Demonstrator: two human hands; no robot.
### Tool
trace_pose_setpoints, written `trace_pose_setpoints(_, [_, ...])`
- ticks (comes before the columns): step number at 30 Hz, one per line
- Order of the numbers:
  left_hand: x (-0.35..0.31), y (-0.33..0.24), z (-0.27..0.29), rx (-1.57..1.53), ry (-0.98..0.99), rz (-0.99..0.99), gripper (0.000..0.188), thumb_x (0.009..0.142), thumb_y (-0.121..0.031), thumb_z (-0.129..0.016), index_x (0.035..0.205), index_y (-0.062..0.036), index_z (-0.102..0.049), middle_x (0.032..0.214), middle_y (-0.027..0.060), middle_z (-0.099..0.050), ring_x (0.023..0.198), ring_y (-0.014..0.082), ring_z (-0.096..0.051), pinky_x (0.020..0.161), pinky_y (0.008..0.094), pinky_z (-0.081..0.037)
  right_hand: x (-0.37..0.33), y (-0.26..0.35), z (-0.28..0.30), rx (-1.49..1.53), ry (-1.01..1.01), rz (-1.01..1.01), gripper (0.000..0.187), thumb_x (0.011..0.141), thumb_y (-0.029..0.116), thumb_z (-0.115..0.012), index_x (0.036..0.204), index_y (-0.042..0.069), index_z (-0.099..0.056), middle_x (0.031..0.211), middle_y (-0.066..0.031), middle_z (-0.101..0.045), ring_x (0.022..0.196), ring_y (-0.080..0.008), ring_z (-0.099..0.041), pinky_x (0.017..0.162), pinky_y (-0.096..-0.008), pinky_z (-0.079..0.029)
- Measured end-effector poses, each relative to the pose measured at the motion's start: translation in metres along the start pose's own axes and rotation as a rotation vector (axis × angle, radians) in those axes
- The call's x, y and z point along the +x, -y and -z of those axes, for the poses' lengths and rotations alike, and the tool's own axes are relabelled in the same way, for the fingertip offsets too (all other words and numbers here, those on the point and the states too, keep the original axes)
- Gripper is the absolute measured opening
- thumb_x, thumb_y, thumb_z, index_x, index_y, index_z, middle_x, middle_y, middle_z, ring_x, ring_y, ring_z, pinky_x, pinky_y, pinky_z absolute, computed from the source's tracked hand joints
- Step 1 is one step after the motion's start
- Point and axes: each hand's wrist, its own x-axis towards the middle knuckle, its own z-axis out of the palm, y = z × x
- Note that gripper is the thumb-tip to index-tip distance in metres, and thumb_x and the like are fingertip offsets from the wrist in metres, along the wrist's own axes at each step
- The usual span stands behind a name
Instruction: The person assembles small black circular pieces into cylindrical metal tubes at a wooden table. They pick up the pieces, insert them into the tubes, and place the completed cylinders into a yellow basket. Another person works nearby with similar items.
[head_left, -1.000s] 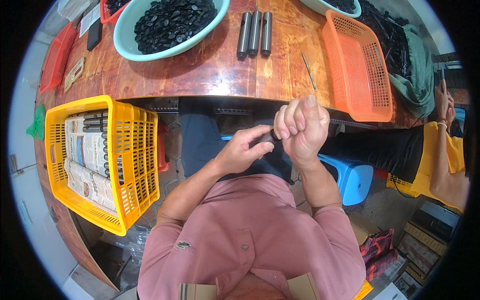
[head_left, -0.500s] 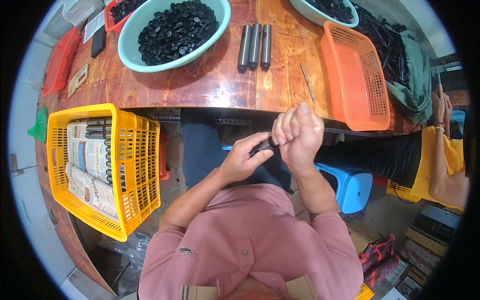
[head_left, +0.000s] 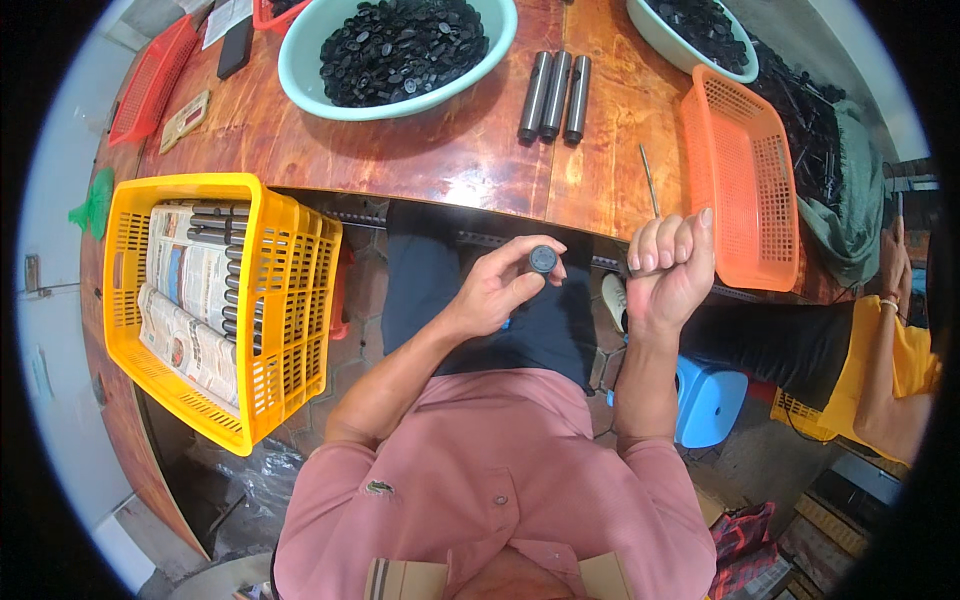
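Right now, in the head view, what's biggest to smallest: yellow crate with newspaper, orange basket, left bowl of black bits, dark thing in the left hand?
1. Yellow crate
2. Orange basket and left bowl: too close to rank; the bowl is cut off
3. Dark thing in the left hand, partly hidden

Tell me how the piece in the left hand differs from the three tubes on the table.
The held piece appears end-on; the three tubes lie side by side, showing their length. The left hand grips the piece; the tubes rest on the table. Both show dark ends.
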Motion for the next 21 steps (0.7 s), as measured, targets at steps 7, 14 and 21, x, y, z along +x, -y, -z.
trace_pose_setpoints(7, [-0.003, 0.001, 0.003, -0.022, -0.119, 0.116, 0.037, 0.104, -0.022, -0.061, 0.135, -0.0012, -0.056, 0.102, 0.0085, -0.066, 0.085, 0.0150, -0.064, 0.078, 0.0291, -0.053, 0.001, -0.002, 0.002, -0.047, -0.018, -0.071, 0.048, 0.110, 0.031, -0.044, 0.066, 0.014, -0.037, 0.055, -0.0021, -0.036, 0.048, -0.0165, -0.040, 0.047, -0.0310, -0.036])
trace_pose_setpoints(14, [0.002, -0.013, 0.000, -0.509, -0.223, 0.280, 0.045, 0.111, -0.035, -0.040, 0.141, -0.0023, -0.050, 0.100, 0.0111, -0.065, 0.086, 0.0213, -0.063, 0.079, 0.0351, -0.054, 0.012, -0.006, 0.004, -0.075, -0.033, -0.234, 0.032, 0.108, 0.027, -0.050, 0.081, 0.008, -0.049, 0.067, -0.0034, -0.043, 0.063, -0.0174, -0.047, 0.062, -0.0333, -0.042])
trace_pose_setpoints(21, [0.003, -0.017, 0.004, -0.606, -0.362, 0.345, 0.038, 0.110, -0.033, -0.045, 0.135, -0.0049, -0.053, 0.099, 0.0099, -0.065, 0.083, 0.0216, -0.065, 0.075, 0.0374, -0.057, 0.014, -0.015, 0.019, -0.092, 0.082, -0.275, 0.015, 0.099, 0.010, -0.055, 0.112, 0.003, -0.056, 0.087, -0.0076, -0.055, 0.084, -0.0212, -0.057, 0.077, -0.0349, -0.049])
